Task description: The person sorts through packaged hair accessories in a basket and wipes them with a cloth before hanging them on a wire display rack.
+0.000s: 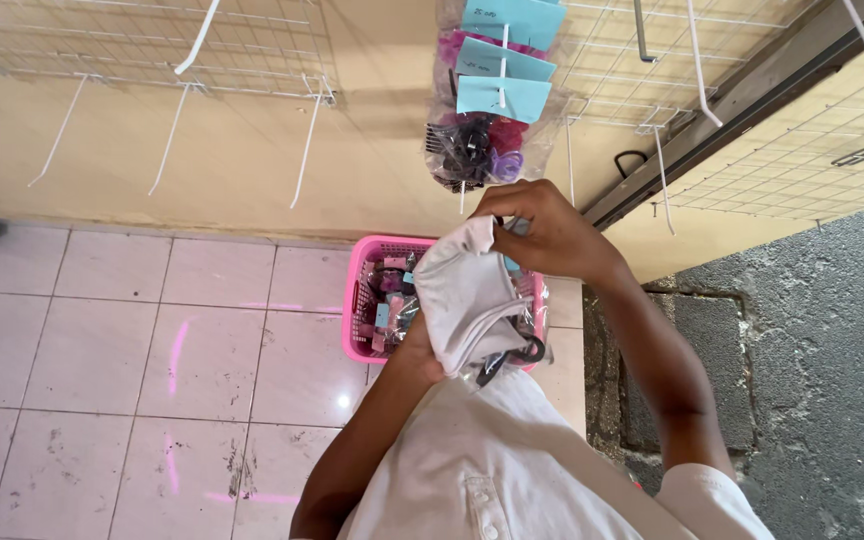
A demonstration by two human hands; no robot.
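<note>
Above tiled floor, crumpled grey-white cloth

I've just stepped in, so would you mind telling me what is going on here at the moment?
A person stands over a pink basket of small packets on a tiled floor. The right hand pinches the top of a pale grey cloth, and the left hand supports it from below. A clear packet with dark items shows under the cloth. Bagged hair accessories with blue cards hang from a white wire rack just above.
</note>
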